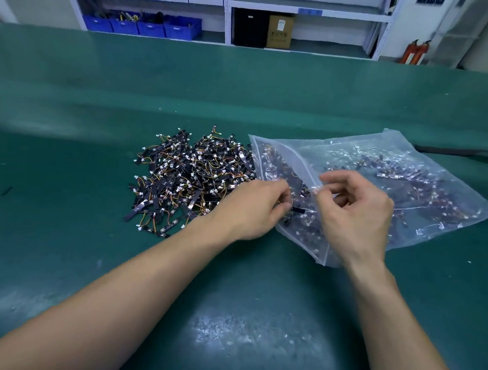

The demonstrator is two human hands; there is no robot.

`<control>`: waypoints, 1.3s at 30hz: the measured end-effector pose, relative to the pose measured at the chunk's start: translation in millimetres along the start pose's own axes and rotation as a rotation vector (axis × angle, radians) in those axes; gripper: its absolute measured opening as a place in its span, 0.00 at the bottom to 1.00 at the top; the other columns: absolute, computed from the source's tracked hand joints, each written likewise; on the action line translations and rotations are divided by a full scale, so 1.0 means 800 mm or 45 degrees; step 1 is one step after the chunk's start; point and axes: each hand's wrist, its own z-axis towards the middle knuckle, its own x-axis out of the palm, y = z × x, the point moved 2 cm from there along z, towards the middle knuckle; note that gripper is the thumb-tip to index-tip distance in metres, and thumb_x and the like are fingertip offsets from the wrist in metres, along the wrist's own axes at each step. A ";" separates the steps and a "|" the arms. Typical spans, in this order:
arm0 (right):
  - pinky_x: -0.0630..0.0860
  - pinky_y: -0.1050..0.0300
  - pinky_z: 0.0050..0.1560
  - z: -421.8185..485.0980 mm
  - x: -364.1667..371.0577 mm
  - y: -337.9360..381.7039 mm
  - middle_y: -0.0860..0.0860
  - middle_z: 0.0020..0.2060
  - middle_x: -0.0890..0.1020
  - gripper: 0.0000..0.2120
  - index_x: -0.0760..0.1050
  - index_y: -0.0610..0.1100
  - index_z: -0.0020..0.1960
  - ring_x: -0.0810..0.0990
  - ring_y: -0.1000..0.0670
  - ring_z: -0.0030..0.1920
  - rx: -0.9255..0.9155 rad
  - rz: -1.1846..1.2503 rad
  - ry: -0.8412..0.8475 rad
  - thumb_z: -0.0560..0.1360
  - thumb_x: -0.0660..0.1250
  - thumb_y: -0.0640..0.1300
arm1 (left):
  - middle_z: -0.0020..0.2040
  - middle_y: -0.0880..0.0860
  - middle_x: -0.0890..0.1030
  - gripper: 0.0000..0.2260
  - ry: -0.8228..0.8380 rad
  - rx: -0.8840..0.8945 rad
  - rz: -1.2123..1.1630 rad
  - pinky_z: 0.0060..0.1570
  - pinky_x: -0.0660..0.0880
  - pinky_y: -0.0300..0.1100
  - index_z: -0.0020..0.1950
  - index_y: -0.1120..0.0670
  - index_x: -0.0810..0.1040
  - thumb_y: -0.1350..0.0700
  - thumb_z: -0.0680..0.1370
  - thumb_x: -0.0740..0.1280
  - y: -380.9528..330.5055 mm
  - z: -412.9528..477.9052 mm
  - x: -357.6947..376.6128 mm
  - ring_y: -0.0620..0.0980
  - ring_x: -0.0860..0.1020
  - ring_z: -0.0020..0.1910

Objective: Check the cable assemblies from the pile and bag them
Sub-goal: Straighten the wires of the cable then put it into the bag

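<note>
Two bare hands are shown meeting at the mouth of a clear zip bag, which is laid flat on a green bench mat and is already partly filled with assemblies. The left hand is held at the bag's open left edge, its fingers curled and drawn together. A single cable assembly, a short black strip, appears to be pinched at the fingertips, with its long axis pointed rightward into the opening. The right hand is set over the bag's near corner, with thumb and forefinger pinched on the upper film so that the mouth is held lifted; its other fingers are loosely curled. The unbagged pile is heaped just left of the bag, right up against its mouth edge. The pinched part is judged to lie just past the lip, so a short push to the right and a release are expected next, made by the left hand, the nearer to both pile and opening. A snag on the zip strip is the likely risk.
</note>
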 end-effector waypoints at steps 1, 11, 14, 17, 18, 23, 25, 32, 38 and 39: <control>0.76 0.62 0.38 0.000 -0.001 0.001 0.63 0.37 0.83 0.09 0.82 0.56 0.46 0.78 0.57 0.31 -0.011 0.009 -0.007 0.69 0.68 0.44 | 0.50 0.50 0.83 0.04 0.032 -0.008 0.049 0.49 0.75 0.48 0.52 0.50 0.77 0.51 0.82 0.65 -0.001 0.005 0.001 0.54 0.79 0.50; 0.78 0.61 0.38 -0.002 -0.006 0.011 0.60 0.35 0.83 0.13 0.81 0.57 0.46 0.80 0.56 0.33 -0.164 0.041 -0.068 0.71 0.72 0.38 | 0.60 0.55 0.80 0.12 0.081 -0.076 0.165 0.59 0.72 0.48 0.60 0.52 0.79 0.56 0.80 0.61 -0.050 0.068 0.030 0.57 0.76 0.59; 0.79 0.62 0.41 -0.004 -0.004 0.014 0.62 0.36 0.83 0.12 0.80 0.58 0.47 0.82 0.56 0.35 -0.202 0.044 -0.074 0.71 0.70 0.41 | 0.65 0.61 0.77 0.12 0.015 -0.129 -0.010 0.63 0.67 0.48 0.64 0.60 0.77 0.61 0.82 0.61 -0.055 0.071 0.042 0.60 0.73 0.64; 0.78 0.63 0.40 -0.007 -0.001 0.015 0.63 0.36 0.82 0.11 0.80 0.58 0.48 0.81 0.58 0.35 -0.229 0.045 -0.066 0.71 0.70 0.42 | 0.73 0.67 0.70 0.18 -0.117 -0.315 -0.108 0.70 0.67 0.52 0.72 0.70 0.67 0.68 0.82 0.60 -0.050 0.066 0.043 0.65 0.70 0.72; 0.77 0.63 0.39 -0.007 0.000 0.014 0.64 0.36 0.82 0.11 0.80 0.58 0.48 0.80 0.59 0.35 -0.236 0.040 -0.057 0.71 0.70 0.42 | 0.73 0.66 0.70 0.18 -0.101 -0.287 -0.123 0.70 0.67 0.51 0.72 0.69 0.67 0.68 0.82 0.60 -0.050 0.067 0.047 0.65 0.69 0.72; 0.75 0.68 0.37 -0.009 0.004 0.011 0.64 0.37 0.82 0.09 0.81 0.56 0.48 0.80 0.57 0.34 -0.235 -0.008 0.001 0.72 0.72 0.42 | 0.62 0.50 0.78 0.11 0.061 -0.026 0.225 0.63 0.61 0.48 0.60 0.50 0.78 0.53 0.82 0.60 -0.045 0.052 0.029 0.53 0.70 0.65; 0.76 0.66 0.36 -0.009 0.005 0.009 0.63 0.37 0.83 0.06 0.81 0.55 0.47 0.80 0.55 0.33 -0.211 -0.037 0.029 0.72 0.72 0.44 | 0.63 0.50 0.75 0.15 0.030 0.002 0.270 0.61 0.62 0.48 0.66 0.49 0.75 0.48 0.82 0.60 -0.034 0.031 0.018 0.53 0.69 0.64; 0.81 0.51 0.41 -0.016 0.018 0.003 0.62 0.37 0.83 0.07 0.83 0.52 0.50 0.79 0.56 0.31 -0.139 -0.242 0.203 0.73 0.73 0.44 | 0.42 0.44 0.77 0.06 -0.418 -0.025 0.316 0.47 0.65 0.47 0.47 0.48 0.80 0.47 0.75 0.73 0.027 -0.068 -0.035 0.51 0.73 0.46; 0.80 0.50 0.41 -0.025 0.028 0.007 0.64 0.37 0.82 0.07 0.82 0.52 0.52 0.76 0.57 0.30 -0.160 -0.308 0.261 0.74 0.73 0.48 | 0.42 0.45 0.79 0.12 -0.385 -0.162 0.450 0.47 0.65 0.48 0.50 0.47 0.83 0.41 0.72 0.76 0.056 -0.070 -0.035 0.52 0.74 0.47; 0.79 0.51 0.40 -0.027 0.029 0.008 0.64 0.36 0.81 0.07 0.82 0.52 0.52 0.75 0.56 0.29 -0.175 -0.301 0.262 0.74 0.73 0.48 | 0.43 0.45 0.79 0.12 -0.373 -0.159 0.458 0.47 0.63 0.47 0.50 0.47 0.84 0.42 0.73 0.75 0.056 -0.067 -0.032 0.52 0.74 0.47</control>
